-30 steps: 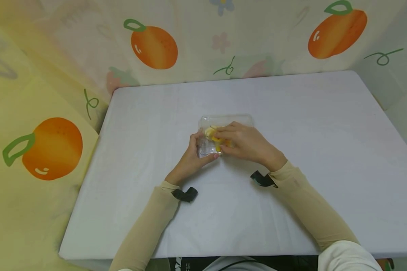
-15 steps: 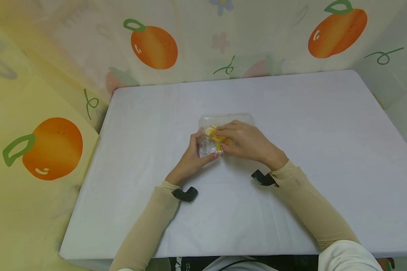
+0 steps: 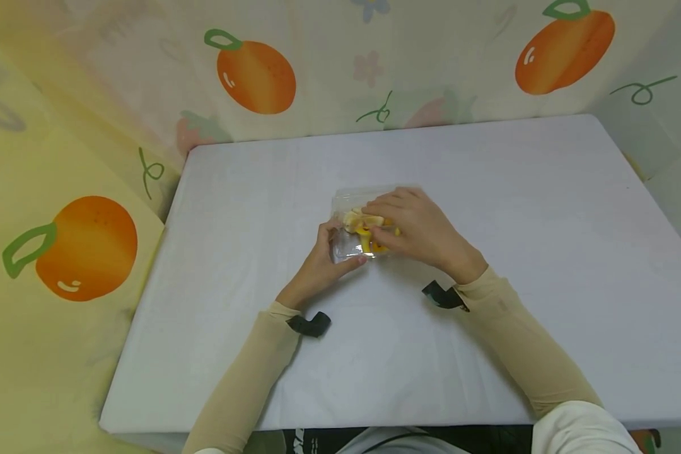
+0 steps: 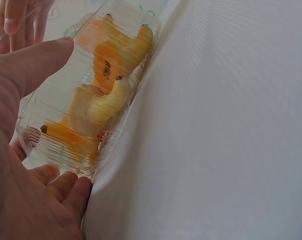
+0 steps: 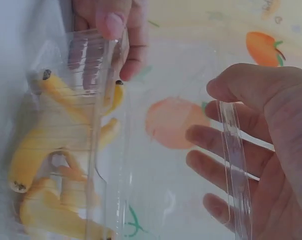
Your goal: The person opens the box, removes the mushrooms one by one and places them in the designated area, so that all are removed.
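Observation:
A clear plastic box (image 3: 343,246) stands on the white table, with several yellow and orange banana-like pieces (image 4: 111,100) inside. My left hand (image 3: 320,261) grips its left side, thumb along the near edge and fingers at the far side in the left wrist view. The right hand (image 3: 425,233) is over the box's right part. In the right wrist view the right hand (image 5: 271,145) holds the rim of the clear lid (image 5: 233,165) between thumb and fingers, the lid standing apart from the yellow pieces (image 5: 66,135).
The white-covered table (image 3: 232,202) spreads around the box. A patterned curtain (image 3: 318,82) with printed oranges hangs behind it, and a yellow one (image 3: 45,353) at the left. Dark straps (image 3: 310,325) are at both wrists.
The right hand has shifted slightly up and to the right, and more of the yellow pieces shows under it. The left hand has stayed where it was.

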Action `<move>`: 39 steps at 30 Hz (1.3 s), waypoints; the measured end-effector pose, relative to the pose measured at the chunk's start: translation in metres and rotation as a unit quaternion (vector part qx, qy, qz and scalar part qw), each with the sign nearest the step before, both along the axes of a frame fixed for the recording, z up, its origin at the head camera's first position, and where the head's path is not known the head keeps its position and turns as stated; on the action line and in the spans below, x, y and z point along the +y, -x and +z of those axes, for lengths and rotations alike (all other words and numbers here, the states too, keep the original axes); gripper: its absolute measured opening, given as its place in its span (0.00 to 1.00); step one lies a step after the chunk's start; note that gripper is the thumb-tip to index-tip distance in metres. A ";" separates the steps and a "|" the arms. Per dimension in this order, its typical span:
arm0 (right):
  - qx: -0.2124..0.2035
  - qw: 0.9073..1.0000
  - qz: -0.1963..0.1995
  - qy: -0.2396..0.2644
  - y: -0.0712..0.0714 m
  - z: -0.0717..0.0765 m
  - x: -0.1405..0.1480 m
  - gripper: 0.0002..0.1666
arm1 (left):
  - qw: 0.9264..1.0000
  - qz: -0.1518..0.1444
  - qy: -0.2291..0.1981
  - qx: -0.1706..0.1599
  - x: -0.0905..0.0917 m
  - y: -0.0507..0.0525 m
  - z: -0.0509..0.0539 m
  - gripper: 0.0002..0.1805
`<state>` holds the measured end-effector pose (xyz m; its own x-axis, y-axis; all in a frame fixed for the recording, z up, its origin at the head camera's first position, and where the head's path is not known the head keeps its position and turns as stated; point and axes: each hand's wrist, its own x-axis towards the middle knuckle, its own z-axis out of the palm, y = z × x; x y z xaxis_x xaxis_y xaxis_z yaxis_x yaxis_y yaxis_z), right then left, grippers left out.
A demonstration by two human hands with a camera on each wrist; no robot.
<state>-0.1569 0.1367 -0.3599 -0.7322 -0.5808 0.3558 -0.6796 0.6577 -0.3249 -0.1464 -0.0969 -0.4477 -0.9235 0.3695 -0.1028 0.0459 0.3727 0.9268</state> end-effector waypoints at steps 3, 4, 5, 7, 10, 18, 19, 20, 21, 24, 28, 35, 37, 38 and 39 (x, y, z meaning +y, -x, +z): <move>0.011 1.000 -0.009 -0.004 0.000 0.003 0.003 0.21 | 1.000 0.002 0.003 -0.001 0.000 0.000 0.001 0.44; 0.013 1.000 -0.013 -0.004 0.000 0.004 0.004 0.22 | 1.000 0.002 0.004 0.000 0.000 0.000 0.001 0.45; 0.014 1.000 -0.016 -0.005 0.000 0.005 0.005 0.23 | 1.000 0.002 0.005 -0.001 0.001 0.000 0.001 0.45; 0.013 1.000 -0.026 -0.008 0.000 0.007 0.008 0.24 | 1.000 0.003 0.005 -0.001 0.001 0.000 0.001 0.45; 0.007 0.999 -0.044 -0.008 0.001 0.010 0.012 0.25 | 1.000 0.002 0.001 0.000 0.001 0.000 0.001 0.44; -0.054 0.992 -0.110 0.028 0.008 0.018 0.027 0.31 | 1.000 0.003 0.005 0.006 0.001 0.000 -0.001 0.42; -0.067 0.990 -0.117 0.039 0.009 0.018 0.029 0.32 | 1.000 0.002 0.006 0.008 0.001 0.000 -0.001 0.42; -0.079 0.988 -0.123 0.049 0.010 0.019 0.032 0.33 | 1.000 0.002 0.004 0.009 0.001 0.000 -0.001 0.42; -0.090 0.986 -0.127 0.060 0.011 0.018 0.034 0.34 | 1.000 0.001 0.004 0.011 0.001 0.000 -0.001 0.42; -0.114 0.980 -0.132 0.094 0.014 0.017 0.038 0.37 | 1.000 0.000 0.000 0.017 0.001 0.000 -0.002 0.41; -0.148 0.968 -0.127 0.155 0.021 0.012 0.040 0.42 | 1.000 0.003 0.001 0.017 0.001 0.000 -0.002 0.41; -0.202 0.945 -0.137 0.219 0.030 0.001 0.044 0.49 | 1.000 -0.001 0.004 0.016 0.001 0.001 -0.002 0.41; -0.222 0.938 -0.143 0.227 0.032 -0.002 0.045 0.51 | 1.000 -0.001 0.004 0.016 0.001 0.001 -0.002 0.42; -0.230 0.934 -0.145 0.231 0.032 -0.003 0.045 0.52 | 1.000 -0.002 0.003 0.016 0.001 0.001 -0.002 0.42; -0.236 0.932 -0.147 0.232 0.033 -0.004 0.046 0.53 | 1.000 -0.002 0.003 0.016 0.001 0.001 -0.001 0.42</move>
<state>-0.1898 0.1823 -0.3635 -0.9740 -0.1944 0.1160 -0.2010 0.5066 -0.8384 -0.1473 -0.0957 -0.4491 -0.9253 0.3718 -0.0750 0.0768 0.3773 0.9229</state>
